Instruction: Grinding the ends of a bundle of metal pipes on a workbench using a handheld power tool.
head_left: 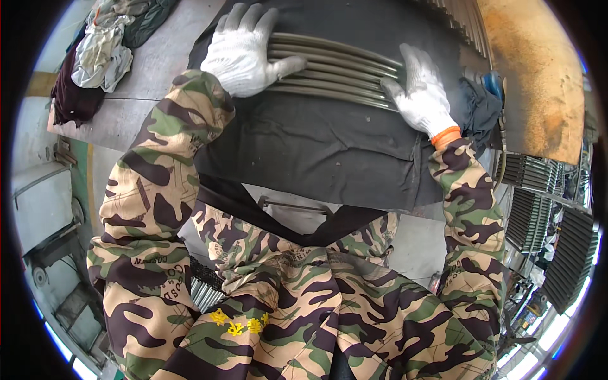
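A row of several thin shiny metal tubes (332,64) lies side by side on a black cloth (316,139). My left hand (239,52), in a white knit glove, rests flat over their left ends with its fingers spread and its thumb along the tubes. At the right ends is my right hand (420,92), gloved the same way with an orange cuff. Its fingers stretch out straight and the thumb stands apart, touching or very near the tube ends. The tubes' left ends are hidden under the left glove.
Another bundle of metal rods (459,22) lies at the far right of the cloth. Crumpled dark cloth (478,107) sits beside my right wrist. Rags (104,54) are heaped at the far left. A rust-stained board (535,76) and racks of stacked tubes (531,218) stand to the right.
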